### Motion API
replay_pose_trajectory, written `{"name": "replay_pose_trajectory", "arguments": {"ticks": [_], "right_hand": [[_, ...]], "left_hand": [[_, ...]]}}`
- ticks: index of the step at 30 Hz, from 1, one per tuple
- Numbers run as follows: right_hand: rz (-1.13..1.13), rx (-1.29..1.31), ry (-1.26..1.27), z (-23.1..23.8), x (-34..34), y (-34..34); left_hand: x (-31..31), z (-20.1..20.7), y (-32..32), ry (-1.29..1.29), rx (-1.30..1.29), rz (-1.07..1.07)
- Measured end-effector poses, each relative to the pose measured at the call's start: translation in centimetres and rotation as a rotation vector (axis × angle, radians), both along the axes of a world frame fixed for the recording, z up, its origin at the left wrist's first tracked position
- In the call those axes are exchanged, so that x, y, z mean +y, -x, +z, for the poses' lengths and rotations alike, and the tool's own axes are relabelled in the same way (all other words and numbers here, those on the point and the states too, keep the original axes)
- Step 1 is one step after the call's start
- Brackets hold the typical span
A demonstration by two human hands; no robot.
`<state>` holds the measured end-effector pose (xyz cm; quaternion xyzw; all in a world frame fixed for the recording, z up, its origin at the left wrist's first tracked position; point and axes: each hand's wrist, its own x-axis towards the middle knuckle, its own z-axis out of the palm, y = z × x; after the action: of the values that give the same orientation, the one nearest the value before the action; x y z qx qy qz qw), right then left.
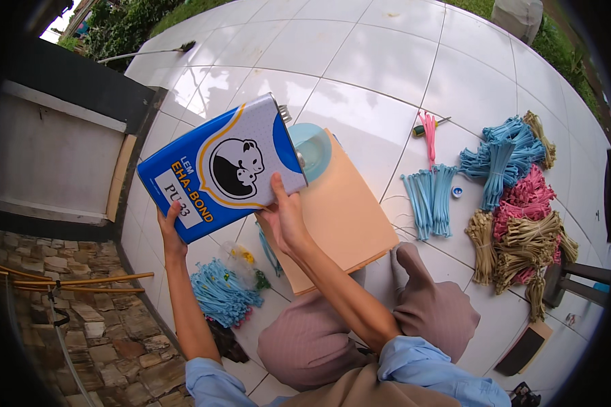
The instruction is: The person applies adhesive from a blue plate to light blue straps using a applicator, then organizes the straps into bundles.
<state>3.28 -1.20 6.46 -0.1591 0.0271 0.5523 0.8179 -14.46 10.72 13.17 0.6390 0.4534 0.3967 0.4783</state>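
Both my hands hold a large rectangular glue can (197, 129), blue and white with an animal picture on its front. It is tipped on its side, with its top end toward the right. My left hand (173, 232) grips the base end at the lower left. My right hand (286, 220) is closed on the lower edge near the top end, thumb on the front. Right beside that end is a pale blue translucent bowl (322, 150), partly hidden by the can. The bowl stands at the far end of a peach-coloured board (349, 217) before my knees.
At right lie bundles of blue (506, 156), pink (526, 197) and beige cords (523, 244), plus a screwdriver (424, 129) and a small round blue-and-white item (457, 192). More blue cords (224, 292) lie at left. A dark wall (88, 95) borders the white tiled floor (373, 54).
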Motion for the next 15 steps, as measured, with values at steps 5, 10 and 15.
{"name": "replay_pose_trajectory", "arguments": {"ticks": [5,10,15], "right_hand": [[-0.005,-0.107,0.044,-0.2,-0.2,0.1],[-0.129,-0.487,0.195,-1.2,0.0,0.5],[-0.235,-0.691,0.321,-0.4,-0.2,0.7]], "left_hand": [[-0.5,-3.3,1.8,0.07,-0.136,0.029],[-2.6,-7.5,3.3,0.195,-0.378,0.088],[-4.6,-10.6,3.3,0.229,-0.533,0.116]]}}
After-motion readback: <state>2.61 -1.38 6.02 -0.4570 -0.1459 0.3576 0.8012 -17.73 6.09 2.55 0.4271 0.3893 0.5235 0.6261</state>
